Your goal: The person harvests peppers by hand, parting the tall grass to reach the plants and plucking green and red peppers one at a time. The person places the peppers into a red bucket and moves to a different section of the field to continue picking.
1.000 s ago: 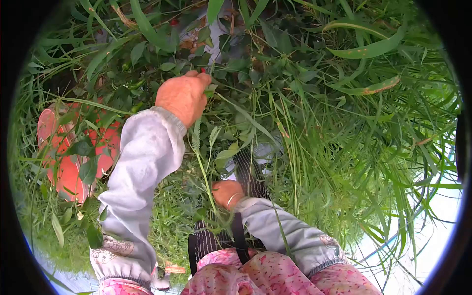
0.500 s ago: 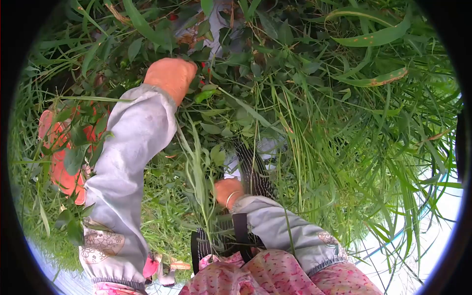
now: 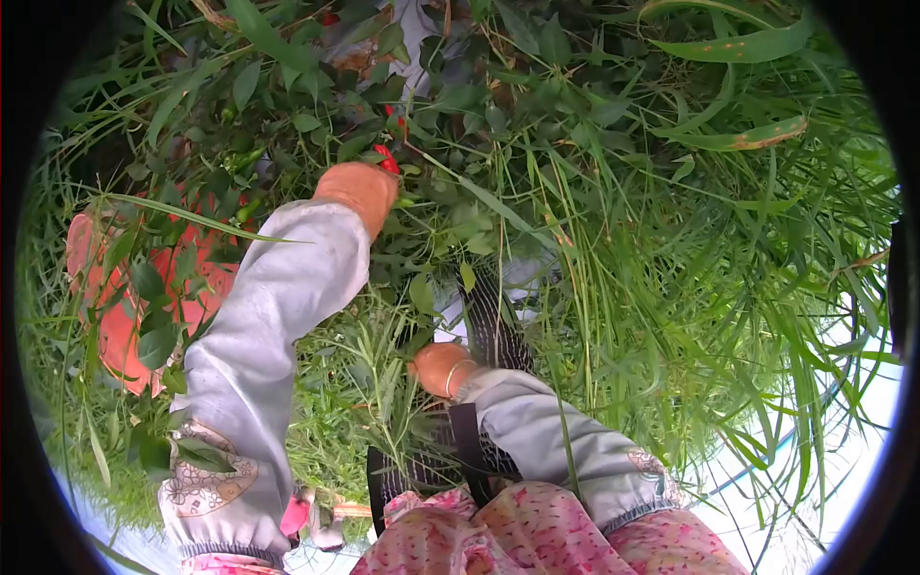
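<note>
My left hand [image 3: 358, 195], in a grey sleeve, is closed among the leaves of a pepper plant [image 3: 465, 216]. A red chili pepper [image 3: 386, 160] shows at the hand's far edge and seems gripped there. The fingertips are hidden. Lower down, my right hand [image 3: 441, 369] is closed, with a thin bracelet at its wrist. Beside it is dark material with white stitch-like lines [image 3: 496, 331]. What those fingers hold, if anything, does not show.
An orange-red openwork container [image 3: 125, 331] stands at the left, partly behind leaves. Tall grass [image 3: 661, 316] fills the right side. A dark strap [image 3: 468, 446] hangs before my pink patterned clothing [image 3: 537, 537]. Pale sheeting [image 3: 853, 422] lies at the lower right.
My left hand has come nearer and slightly right, and the red pepper now shows plainly at its edge. The right hand has stayed almost in place. The view has shifted slightly.
</note>
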Available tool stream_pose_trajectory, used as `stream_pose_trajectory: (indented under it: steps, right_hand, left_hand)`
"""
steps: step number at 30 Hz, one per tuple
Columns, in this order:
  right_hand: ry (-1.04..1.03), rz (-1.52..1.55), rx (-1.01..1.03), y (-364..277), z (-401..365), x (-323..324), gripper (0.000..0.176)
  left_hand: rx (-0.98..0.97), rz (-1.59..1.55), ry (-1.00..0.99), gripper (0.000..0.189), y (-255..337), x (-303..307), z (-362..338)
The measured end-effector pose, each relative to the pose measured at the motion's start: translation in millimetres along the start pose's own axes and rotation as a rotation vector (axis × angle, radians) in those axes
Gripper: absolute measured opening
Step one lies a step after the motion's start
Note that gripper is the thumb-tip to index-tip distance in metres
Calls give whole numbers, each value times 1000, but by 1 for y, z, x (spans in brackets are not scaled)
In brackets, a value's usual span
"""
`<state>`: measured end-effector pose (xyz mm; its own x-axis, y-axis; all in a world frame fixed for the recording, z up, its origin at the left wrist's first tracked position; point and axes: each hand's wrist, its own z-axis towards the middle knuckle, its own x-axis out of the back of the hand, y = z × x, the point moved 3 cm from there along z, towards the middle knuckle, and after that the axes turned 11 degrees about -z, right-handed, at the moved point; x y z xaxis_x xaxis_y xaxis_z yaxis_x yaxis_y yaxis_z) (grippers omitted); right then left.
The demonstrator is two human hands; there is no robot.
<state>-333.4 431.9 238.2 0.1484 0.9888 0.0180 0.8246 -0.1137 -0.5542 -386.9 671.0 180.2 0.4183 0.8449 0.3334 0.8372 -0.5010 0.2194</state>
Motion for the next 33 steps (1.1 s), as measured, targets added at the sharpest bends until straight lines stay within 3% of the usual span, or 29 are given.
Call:
stream_pose_trajectory:
  steps: [1,2,7,9,11,13,15,20,23,27,28,31,33]
  right_hand:
    - [9,77,-11,6,1,-1,32]
    - [74,180,43,14,1,-1,50]
    - [-23,54,-34,33,-51,106,52]
    - [131,-110,-36,39,-58,133,41]
    - [833,213,-32,43,-45,163,29]
    - [1057,365,43,49,-18,183,23]
    - [1116,309,-59,59,22,199,25]
    - [764,474,-337,56,93,207,39]
    - [660,649,-283,56,107,190,46]
    - [934,997,-230,50,113,152,39]
    - [997,1104,-157,49,114,141,29]
    - [1138,1219,-135,31,86,129,21]
    - [1087,1276,-89,24,77,118,20]
  left_hand:
    - [-57,20,97,30,-1,-7,-10]
    - [-114,38,195,31,-2,-16,-25]
    - [-214,-4,521,29,-22,-42,-71]
    - [-219,-31,630,28,-23,-48,-80]
    - [-212,-69,705,30,-25,-53,-86]
    - [-218,-116,743,30,-23,-52,-89]
    - [-217,-138,763,37,-24,-50,-94]
    - [-224,-142,781,45,-27,-50,-106]
    - [-238,-136,792,42,-25,-41,-115]
    - [-268,-85,819,35,-23,-23,-125]
    - [-277,-78,832,35,-23,-20,-128]
    - [-303,-74,748,34,-24,-16,-132]
    - [-309,-48,768,34,-22,-17,-134]
